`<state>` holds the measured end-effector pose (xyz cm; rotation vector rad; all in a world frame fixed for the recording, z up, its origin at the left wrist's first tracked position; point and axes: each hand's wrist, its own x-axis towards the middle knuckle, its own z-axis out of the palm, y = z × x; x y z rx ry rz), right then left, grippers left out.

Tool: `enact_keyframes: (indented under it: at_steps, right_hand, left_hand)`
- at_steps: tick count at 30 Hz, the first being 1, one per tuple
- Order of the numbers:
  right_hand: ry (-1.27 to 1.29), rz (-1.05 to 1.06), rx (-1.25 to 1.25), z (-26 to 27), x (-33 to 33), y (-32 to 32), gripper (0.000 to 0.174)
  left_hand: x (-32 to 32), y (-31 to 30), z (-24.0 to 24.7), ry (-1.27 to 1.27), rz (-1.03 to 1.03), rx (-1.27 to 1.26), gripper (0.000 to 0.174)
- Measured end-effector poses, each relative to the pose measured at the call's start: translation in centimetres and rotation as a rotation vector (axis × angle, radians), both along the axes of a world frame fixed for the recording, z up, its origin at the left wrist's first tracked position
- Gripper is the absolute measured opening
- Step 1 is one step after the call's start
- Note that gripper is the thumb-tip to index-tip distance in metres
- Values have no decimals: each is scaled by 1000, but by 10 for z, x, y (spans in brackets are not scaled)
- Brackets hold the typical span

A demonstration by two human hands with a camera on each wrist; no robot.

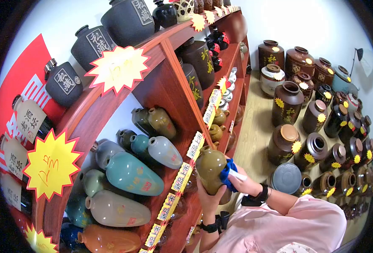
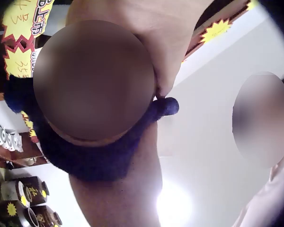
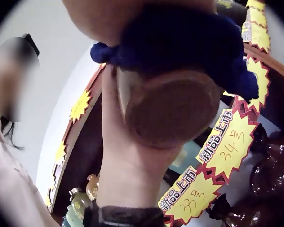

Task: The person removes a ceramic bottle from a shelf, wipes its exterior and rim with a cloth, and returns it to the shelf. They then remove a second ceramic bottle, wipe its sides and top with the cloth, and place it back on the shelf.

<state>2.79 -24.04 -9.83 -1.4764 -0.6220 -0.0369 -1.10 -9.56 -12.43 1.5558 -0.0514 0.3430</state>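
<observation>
Left hand [image 1: 208,197] is gripping the olive jar [image 1: 209,166] at six o'clock, right hand [image 1: 244,184] pinching blue cloth [image 1: 227,173] at three—uneven pressure could be slipping smooth glaze, knocking the divider [image 1: 182,105] at eleven.

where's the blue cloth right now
In the head view, the blue cloth is right of centre, in the right hand, against the olive-brown vase that the left hand holds.
</observation>
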Motion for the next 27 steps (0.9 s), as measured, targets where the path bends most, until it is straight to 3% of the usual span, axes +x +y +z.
enact_keyframes:
  at_steps: [5, 6, 10, 13, 21, 25, 27]
  right_hand:
    - [85, 4, 156, 23, 11, -2, 52]
    - [184, -18, 151, 35, 11, -2, 49]
    - [47, 31, 87, 43, 28, -9, 40]
    - [107, 96, -37, 52, 34, -13, 40]
    - [290, 161, 184, 41, 23, -5, 44]
    - [344, 103, 259, 40, 6, 3, 56]
    - [291, 146, 262, 28, 8, 5, 66]
  left_hand:
    - [0, 0, -3, -31, -148, -49, 87]
    - [0, 0, -2, -55, -171, -32, 87]
    - [-1, 4, -6, -83, -234, 80, 86]
    - [-3, 4, -2, -97, -259, 87, 86]
    - [-7, 0, -15, -122, -111, 63, 88]
    - [-6, -8, -16, -126, -30, -41, 90]
    - [-4, -6, -20, -205, 81, 97, 92]
